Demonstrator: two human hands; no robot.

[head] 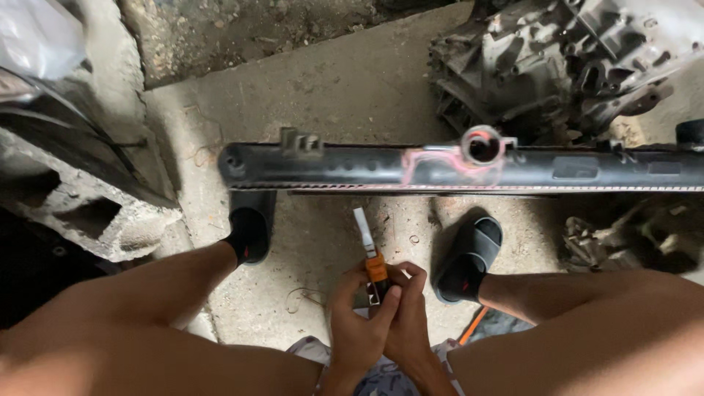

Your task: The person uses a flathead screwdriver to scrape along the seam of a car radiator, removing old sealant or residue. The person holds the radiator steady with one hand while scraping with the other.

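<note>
Orange-collared tube (372,257) | light, slippery | my left hand (358,330), right hand (409,323) both clasped round its base, below radiator (455,165).

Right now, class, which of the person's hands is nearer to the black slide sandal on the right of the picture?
Right. The right hand lies just beside the black slide sandal; the left hand sits farther off.

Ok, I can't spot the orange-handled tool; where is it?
In the head view, low centre: the orange-handled tool is held upright in both hands, between the two black sandals, just below the radiator tank.
</note>
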